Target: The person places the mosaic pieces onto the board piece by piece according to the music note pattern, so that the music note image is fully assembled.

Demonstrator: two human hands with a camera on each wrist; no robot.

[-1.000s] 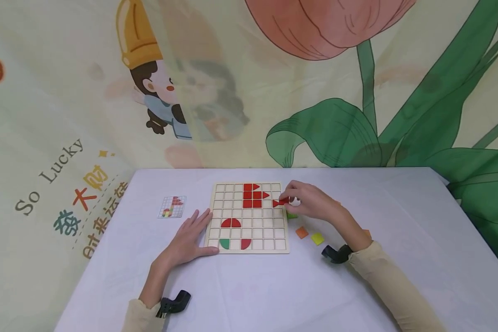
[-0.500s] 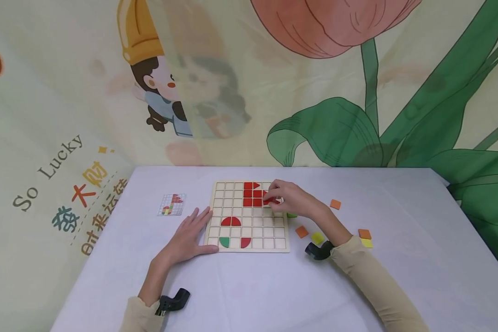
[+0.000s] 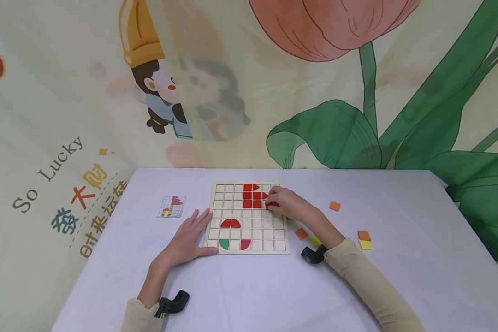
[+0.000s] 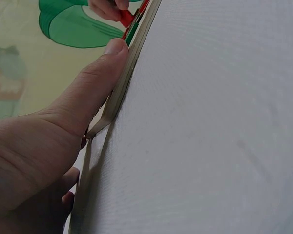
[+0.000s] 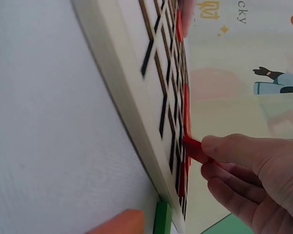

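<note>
A pale gridded board lies on the table with red squares, red triangles, red quarter-rounds and one green quarter-round in its cells. My left hand rests along the board's left edge, fingers straight, its thumb at the near corner. Over the right part of the grid, my right hand pinches a red tile between thumb and fingers. The tile is tilted, with its lower edge at the grid beside the red group; its full shape is partly hidden by the fingers.
Orange tiles and yellow tiles lie on the white tablecloth right of the board. A green tile sits by the board's edge. To the left lies a small pattern card. A printed cloth hangs behind the table.
My right hand has moved left from the board's right edge to the cells beside the red squares, carrying red. The left hand has stayed in place.
</note>
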